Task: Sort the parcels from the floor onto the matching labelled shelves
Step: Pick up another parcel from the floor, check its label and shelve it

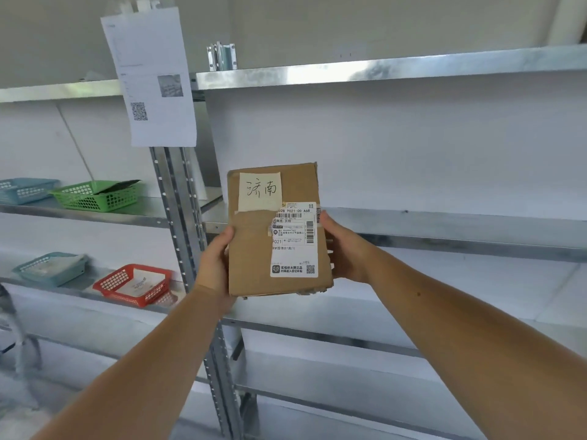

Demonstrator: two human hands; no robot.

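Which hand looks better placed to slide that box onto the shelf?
Probably the right hand: it holds the cardboard parcel on the side facing the bare metal shelf. The left hand grips the opposite edge, beside the upright post.

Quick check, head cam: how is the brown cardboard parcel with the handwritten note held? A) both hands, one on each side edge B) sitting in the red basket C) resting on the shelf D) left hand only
A: the left hand and right hand grip opposite side edges of the brown cardboard parcel, held up in front of the metal shelf.
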